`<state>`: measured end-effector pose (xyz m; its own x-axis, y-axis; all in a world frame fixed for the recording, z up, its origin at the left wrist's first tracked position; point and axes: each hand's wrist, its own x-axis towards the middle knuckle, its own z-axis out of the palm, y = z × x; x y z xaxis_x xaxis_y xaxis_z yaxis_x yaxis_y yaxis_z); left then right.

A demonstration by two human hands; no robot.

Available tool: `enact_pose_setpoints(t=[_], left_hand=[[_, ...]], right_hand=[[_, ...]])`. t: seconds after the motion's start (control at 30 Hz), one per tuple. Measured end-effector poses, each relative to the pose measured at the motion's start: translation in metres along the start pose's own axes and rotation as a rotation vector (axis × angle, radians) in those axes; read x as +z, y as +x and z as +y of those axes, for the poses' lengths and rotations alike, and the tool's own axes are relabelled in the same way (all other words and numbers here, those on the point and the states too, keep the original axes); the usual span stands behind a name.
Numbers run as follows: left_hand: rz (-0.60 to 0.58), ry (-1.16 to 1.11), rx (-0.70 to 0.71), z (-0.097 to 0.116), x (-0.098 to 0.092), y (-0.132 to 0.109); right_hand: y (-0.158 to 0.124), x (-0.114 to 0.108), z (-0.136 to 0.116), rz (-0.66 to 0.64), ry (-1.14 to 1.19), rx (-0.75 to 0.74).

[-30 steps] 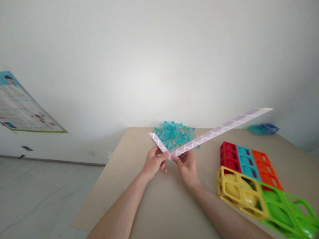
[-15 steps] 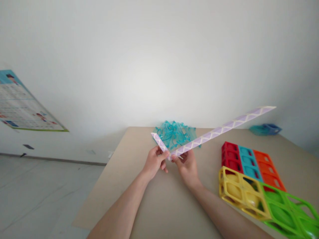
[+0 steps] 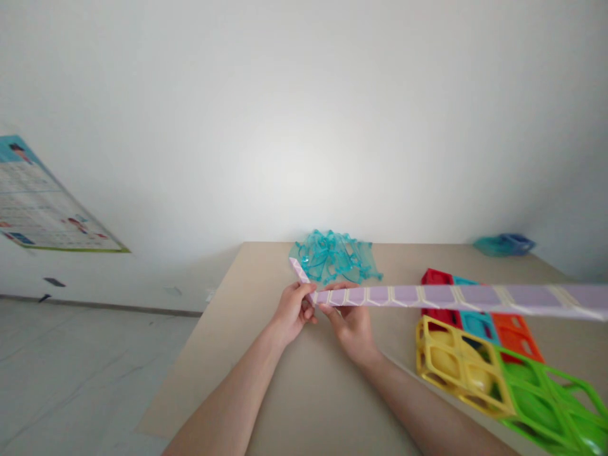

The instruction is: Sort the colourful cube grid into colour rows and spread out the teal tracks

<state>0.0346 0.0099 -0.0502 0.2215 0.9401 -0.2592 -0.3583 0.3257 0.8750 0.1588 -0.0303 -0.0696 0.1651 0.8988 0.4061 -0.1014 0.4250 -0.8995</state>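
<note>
For a clean turn, prob. best to pinch the purple segmented stick (image 3: 432, 296) firmly beside its bend & rotate slowly. Angled inward from near side w/ both forearms (image 3: 240, 386). Gripping stick mid-scene above worktop (image 3: 304, 392), w/ L hand (image 3: 291, 310) in a nearly closed pinch & R hand (image 3: 354, 329) likewise, thumb on top. Crossing before red block (image 3: 436, 277) at right; blurred there, poss. running out of frame. Backed at far side by teal mesh (image 3: 332, 256).
</note>
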Motion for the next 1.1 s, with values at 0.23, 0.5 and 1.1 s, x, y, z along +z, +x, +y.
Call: enact_pose_setpoints(t=[0.23,0.5,1.1], left_hand=[[0.038,-0.041,-0.087,0.001,0.001,0.0],[0.065,-0.039,-0.059,0.003,0.001,-0.001],[0.187,-0.256,-0.158,0.004,-0.004,0.004]], right_hand=[[-0.001,-0.002,0.001,-0.063,-0.019,-0.029],[-0.001,-0.005,0.0,-0.091,-0.095,-0.074],[0.001,0.0,-0.003,0.032,0.059,-0.112]])
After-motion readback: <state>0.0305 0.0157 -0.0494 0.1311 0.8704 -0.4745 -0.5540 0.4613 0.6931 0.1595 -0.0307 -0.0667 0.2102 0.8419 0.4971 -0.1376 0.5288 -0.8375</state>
